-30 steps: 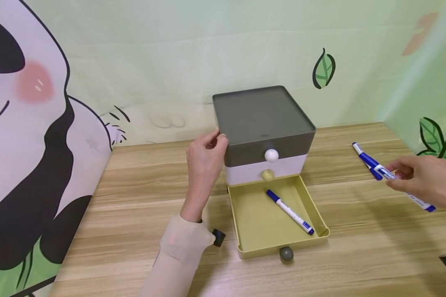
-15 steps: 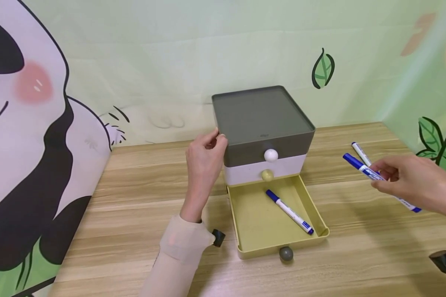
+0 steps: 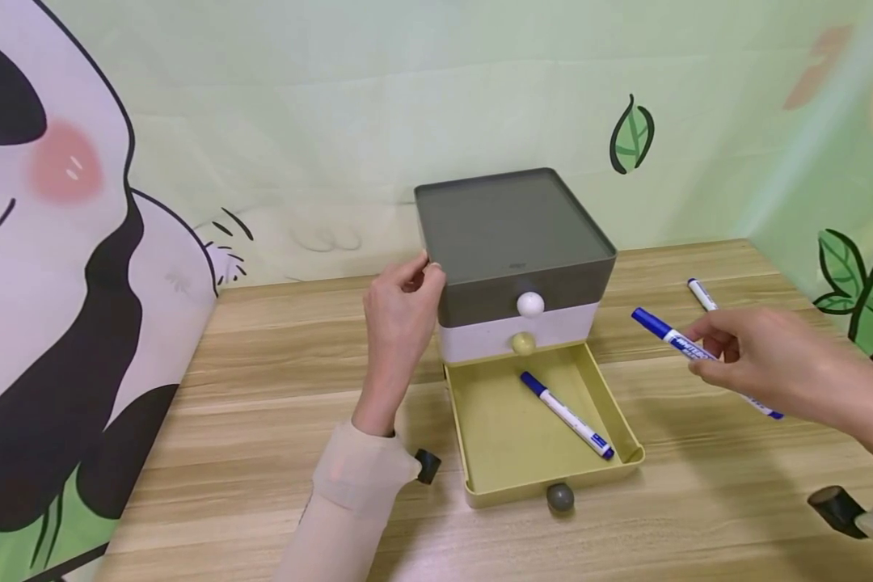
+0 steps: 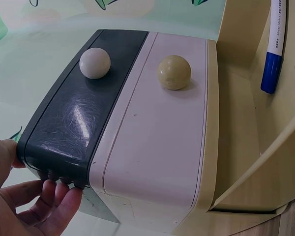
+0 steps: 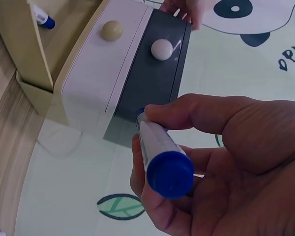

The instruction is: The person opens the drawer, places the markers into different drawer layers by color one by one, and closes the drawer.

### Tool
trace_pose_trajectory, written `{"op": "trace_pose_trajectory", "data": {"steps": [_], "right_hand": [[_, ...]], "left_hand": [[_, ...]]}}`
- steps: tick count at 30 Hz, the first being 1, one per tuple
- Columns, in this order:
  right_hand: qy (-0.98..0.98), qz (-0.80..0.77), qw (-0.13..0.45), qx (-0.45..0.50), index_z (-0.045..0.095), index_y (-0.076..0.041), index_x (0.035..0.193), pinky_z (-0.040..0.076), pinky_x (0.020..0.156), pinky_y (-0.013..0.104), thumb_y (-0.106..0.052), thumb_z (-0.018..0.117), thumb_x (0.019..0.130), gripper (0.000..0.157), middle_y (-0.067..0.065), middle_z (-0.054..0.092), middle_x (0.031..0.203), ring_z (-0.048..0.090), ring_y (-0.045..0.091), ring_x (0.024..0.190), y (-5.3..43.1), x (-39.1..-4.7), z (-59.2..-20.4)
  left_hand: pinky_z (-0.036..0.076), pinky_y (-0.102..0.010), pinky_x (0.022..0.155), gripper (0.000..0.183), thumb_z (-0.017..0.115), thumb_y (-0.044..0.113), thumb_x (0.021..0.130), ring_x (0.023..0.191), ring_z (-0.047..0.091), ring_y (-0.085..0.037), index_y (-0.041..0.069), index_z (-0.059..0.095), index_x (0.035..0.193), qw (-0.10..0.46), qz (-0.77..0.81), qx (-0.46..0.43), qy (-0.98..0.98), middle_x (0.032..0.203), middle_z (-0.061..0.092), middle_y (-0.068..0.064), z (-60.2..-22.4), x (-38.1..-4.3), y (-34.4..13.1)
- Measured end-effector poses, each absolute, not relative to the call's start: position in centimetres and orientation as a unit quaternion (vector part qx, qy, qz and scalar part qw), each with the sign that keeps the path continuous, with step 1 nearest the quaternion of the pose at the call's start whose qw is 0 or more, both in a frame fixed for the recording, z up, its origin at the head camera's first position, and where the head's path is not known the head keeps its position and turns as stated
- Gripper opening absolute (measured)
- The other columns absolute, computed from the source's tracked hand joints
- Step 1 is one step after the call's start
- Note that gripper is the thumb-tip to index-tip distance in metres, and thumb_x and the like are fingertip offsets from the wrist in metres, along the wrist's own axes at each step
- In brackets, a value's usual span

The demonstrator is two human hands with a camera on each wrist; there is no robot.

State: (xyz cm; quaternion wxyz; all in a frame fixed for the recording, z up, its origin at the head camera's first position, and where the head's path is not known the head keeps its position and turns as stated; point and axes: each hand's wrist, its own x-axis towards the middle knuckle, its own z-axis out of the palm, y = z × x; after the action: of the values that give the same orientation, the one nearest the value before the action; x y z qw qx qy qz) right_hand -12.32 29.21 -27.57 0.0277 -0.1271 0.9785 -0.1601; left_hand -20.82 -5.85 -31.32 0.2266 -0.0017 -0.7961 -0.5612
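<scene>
A small stacked drawer organizer (image 3: 516,230) stands on the table, dark grey on top and white below. Its yellow bottom drawer (image 3: 509,436) is pulled out, and a blue-capped marker (image 3: 571,420) lies inside it. My left hand (image 3: 403,315) grips the organizer's front left corner; in the left wrist view the thumb lies on the top edge and the fingers (image 4: 49,204) on the side. Right of the drawer, my right hand (image 3: 764,364) pinches a thicker blue-and-white marker (image 3: 672,338) above the table. The right wrist view shows this marker's blue end (image 5: 170,174) toward the camera.
Another marker (image 3: 702,294) lies on the wooden table (image 3: 276,404) behind my right hand, partly hidden by it. A printed backdrop (image 3: 298,121) with a panda and leaves rises behind the table and at the right.
My right hand has moved left toward the drawer with the thick marker, away from the marker lying on the table. The left hand and the organizer have stayed in place.
</scene>
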Motion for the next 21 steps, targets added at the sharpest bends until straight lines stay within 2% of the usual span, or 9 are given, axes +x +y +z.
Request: {"op": "trace_pose_trajectory", "data": {"steps": [5, 16, 21], "right_hand": [[0.975, -0.171, 0.035, -0.140, 0.070, 0.005, 0.112, 0.042, 0.058, 0.027, -0.010, 0.077, 0.089, 0.028, -0.006, 0.061, 0.079, 0.051, 0.012, 0.067, 28.2, -12.5, -27.8], [0.965, -0.192, 0.042, -0.175, 0.072, -0.001, 0.109, 0.042, 0.056, 0.027, -0.009, 0.078, 0.087, 0.024, -0.008, 0.059, 0.077, 0.051, 0.011, 0.065, 25.8, -12.7, -28.3], [0.959, -0.206, 0.049, -0.190, 0.072, 0.002, 0.107, 0.042, 0.056, 0.027, -0.008, 0.078, 0.088, 0.023, -0.007, 0.059, 0.077, 0.050, 0.011, 0.065, 24.6, -12.9, -28.6]], "left_hand": [[0.054, -0.038, 0.078, 0.033, 0.066, 0.023, 0.090, 0.084, 0.070, -0.020, 0.012, 0.079, 0.118, 0.230, -0.559, -0.002, -0.797, 0.095, 0.075, -0.007, -31.4, -20.8, -5.9], [0.053, -0.037, 0.076, 0.033, 0.066, 0.021, 0.090, 0.083, 0.069, -0.019, 0.010, 0.079, 0.118, 0.228, -0.561, -0.005, -0.796, 0.095, 0.075, -0.007, -31.3, -20.8, -5.9], [0.053, -0.037, 0.076, 0.033, 0.066, 0.022, 0.090, 0.084, 0.069, -0.019, 0.011, 0.079, 0.118, 0.228, -0.557, -0.004, -0.798, 0.095, 0.075, -0.007, -31.3, -20.8, -5.9]]}}
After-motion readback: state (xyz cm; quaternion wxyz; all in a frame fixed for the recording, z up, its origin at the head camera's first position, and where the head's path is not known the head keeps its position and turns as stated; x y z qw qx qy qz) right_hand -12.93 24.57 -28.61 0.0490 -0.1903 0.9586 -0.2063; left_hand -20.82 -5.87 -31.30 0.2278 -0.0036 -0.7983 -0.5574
